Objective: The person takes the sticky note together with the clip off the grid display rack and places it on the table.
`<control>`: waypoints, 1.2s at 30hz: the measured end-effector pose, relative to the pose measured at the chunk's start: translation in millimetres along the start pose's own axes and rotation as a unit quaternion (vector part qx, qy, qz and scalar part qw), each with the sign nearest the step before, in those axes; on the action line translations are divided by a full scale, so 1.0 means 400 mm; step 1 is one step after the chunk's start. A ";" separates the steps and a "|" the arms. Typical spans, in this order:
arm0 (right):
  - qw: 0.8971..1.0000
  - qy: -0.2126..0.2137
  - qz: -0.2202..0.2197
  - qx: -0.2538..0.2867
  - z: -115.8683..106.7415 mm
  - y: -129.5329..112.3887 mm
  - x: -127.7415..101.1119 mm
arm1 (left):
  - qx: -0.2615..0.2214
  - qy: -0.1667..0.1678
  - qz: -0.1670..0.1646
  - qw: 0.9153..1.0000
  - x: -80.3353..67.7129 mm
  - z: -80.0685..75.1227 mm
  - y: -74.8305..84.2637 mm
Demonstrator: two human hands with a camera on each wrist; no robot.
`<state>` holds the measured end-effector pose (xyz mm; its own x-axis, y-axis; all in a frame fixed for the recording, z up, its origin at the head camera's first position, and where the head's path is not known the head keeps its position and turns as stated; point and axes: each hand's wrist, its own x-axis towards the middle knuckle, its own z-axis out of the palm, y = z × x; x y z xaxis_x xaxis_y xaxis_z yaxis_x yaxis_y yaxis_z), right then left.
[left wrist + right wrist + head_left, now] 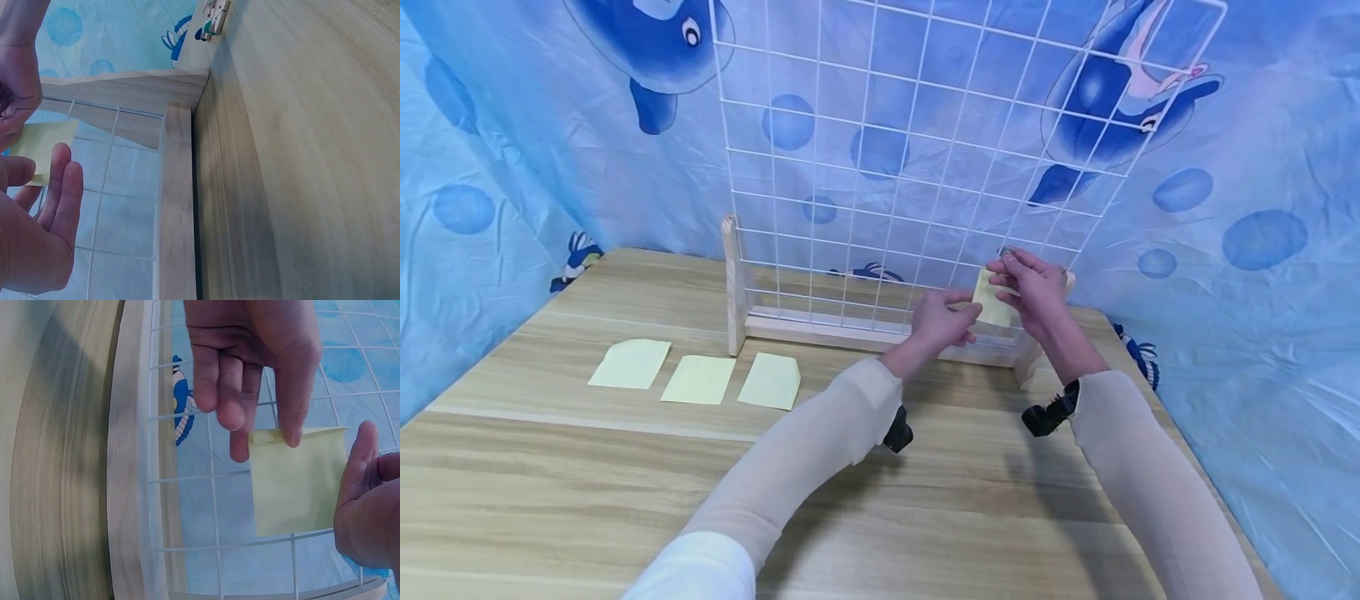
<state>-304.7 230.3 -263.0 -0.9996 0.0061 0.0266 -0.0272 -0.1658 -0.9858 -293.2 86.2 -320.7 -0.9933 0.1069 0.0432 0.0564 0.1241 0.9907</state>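
A pale yellow paper note (992,305) is held up against the lower right part of a white wire grid (925,150), above the wooden base rail (850,329) that the grid stands in. The right hand (1033,287) is above and to the right of the note, and its fingertips pinch the note's top edge; in the right wrist view the thumb and forefinger (294,419) close on that upper edge, with the sheet hanging flat below them in front of the grid wires. The left hand (942,321) sits at the note's left and lower side, its fingers curled toward the sheet; in the left wrist view the fingers (62,187) lie just beside the note's lower corner, and whether they actually grip the paper cannot be told. The note is off the tabletop (925,517), between the two hands and touching or nearly touching the grid. Well apart from the hands, to the left on the tabletop, three more yellow notes (697,380) lie flat in a row in front of the wooden upright (733,283) at the grid's left end.
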 end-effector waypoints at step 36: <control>0.999 -0.020 -0.028 0.011 -0.034 0.041 -0.091 | -0.006 -0.056 -0.031 0.998 -0.071 -0.162 -0.083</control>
<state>-268.9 240.6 -282.4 -0.9958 -0.0239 0.0887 -0.0826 -0.1883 -0.9786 -273.4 15.2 -346.4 -0.9773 0.2093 -0.0328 -0.0071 0.1226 0.9924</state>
